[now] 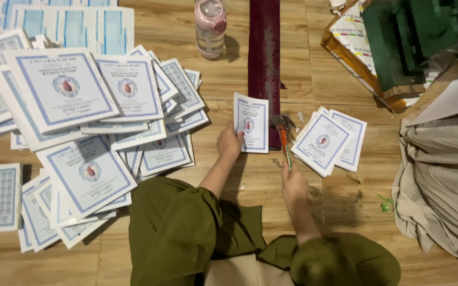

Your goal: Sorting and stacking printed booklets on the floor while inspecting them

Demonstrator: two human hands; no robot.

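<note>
My left hand [230, 143] holds a small white booklet [252, 122] with a blue border and a red emblem flat against a dark red bar [264, 63] on the wooden floor. My right hand [294, 182] grips a small hammer [283, 132] with an orange handle; its metal head lies just right of the booklet. A short stack of the same booklets [327, 140] sits right of the hammer.
A large loose heap of booklets [88, 111] covers the floor to the left, with printed sheets [75, 24] behind it. A pink bottle [210, 26] stands at the back. Right: a cardboard box [353, 45], a green machine [414, 37], and folded paper stacks [443, 180].
</note>
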